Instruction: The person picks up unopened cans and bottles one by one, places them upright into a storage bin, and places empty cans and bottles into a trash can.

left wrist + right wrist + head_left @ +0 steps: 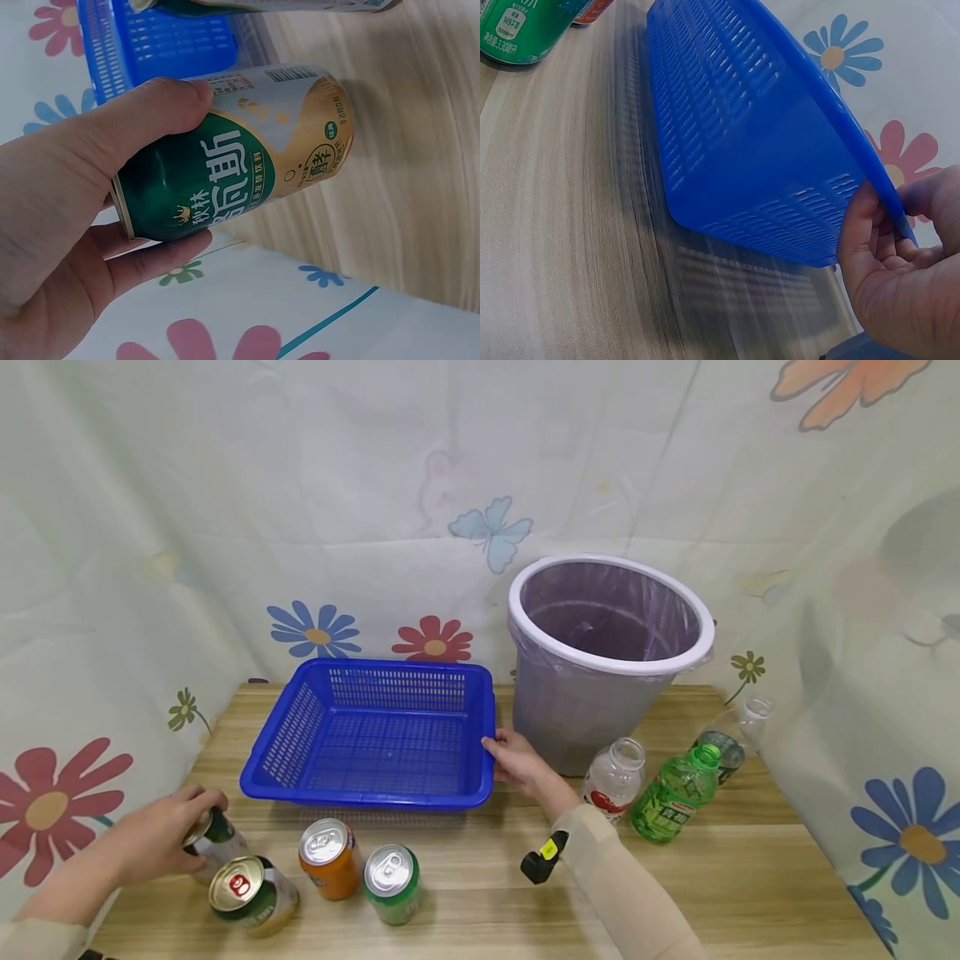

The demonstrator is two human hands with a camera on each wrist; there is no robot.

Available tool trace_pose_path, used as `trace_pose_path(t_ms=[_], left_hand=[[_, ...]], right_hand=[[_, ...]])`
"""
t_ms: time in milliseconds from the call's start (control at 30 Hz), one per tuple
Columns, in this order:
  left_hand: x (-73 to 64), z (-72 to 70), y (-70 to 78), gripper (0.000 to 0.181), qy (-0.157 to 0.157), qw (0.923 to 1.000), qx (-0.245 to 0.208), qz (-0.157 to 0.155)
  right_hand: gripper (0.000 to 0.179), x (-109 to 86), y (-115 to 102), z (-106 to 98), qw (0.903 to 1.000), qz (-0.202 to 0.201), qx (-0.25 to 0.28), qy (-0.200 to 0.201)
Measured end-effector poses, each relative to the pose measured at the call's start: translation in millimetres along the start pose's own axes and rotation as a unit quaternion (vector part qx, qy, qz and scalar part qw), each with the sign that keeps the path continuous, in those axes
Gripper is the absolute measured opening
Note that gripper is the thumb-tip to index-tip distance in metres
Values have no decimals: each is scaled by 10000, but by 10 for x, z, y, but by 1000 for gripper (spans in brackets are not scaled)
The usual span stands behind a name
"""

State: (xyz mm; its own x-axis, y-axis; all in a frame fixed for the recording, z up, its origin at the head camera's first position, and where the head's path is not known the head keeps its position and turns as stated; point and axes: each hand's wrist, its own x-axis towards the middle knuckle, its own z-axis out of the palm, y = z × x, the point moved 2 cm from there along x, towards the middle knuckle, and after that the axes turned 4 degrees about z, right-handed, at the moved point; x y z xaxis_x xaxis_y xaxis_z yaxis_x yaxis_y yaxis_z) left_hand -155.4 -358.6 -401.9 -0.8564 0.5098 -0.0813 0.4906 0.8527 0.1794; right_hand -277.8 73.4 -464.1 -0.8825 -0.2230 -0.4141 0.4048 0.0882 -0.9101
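Observation:
My left hand (pixel 168 835) grips a green, silver and gold drink can (pixel 262 161) near its top, thumb on one side and fingers on the other. A matching can (pixel 273 902) with a red pull tab stands right beside it. With thumb and curled fingers, my right hand (pixel 519 764) pinches the right rim of a blue plastic basket (pixel 765 142). Nothing lies inside the basket. In front of it an orange can (pixel 332 870) and a green can (pixel 395 897) stand upright on the wooden table (pixel 480 877).
Right of the basket stands a grey bin (pixel 570 718) with a white rim and a clear liner. Near it are a clear bottle (pixel 611 785) with a red label, a green bottle (pixel 675 797) and another clear bottle (pixel 738 727). Flower-printed cloth (pixel 360 502) surrounds the table.

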Motion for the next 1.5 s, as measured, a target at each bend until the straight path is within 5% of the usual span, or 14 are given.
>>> trace_pose_path(t_ms=[833,1300,1500], left_hand=[[13,-483,2,58,-164,9996,190,-103],[134,-806,42,61,-266,9971,554,-451],[208,-931,82,62,-221,9970,648,-372]], right_hand=[[30,15,5,3,10000,-77,-7,-4],[29,0,-11,3,10000,-54,-43,51],[28,-4,-1,1,10000,-41,-29,58]])
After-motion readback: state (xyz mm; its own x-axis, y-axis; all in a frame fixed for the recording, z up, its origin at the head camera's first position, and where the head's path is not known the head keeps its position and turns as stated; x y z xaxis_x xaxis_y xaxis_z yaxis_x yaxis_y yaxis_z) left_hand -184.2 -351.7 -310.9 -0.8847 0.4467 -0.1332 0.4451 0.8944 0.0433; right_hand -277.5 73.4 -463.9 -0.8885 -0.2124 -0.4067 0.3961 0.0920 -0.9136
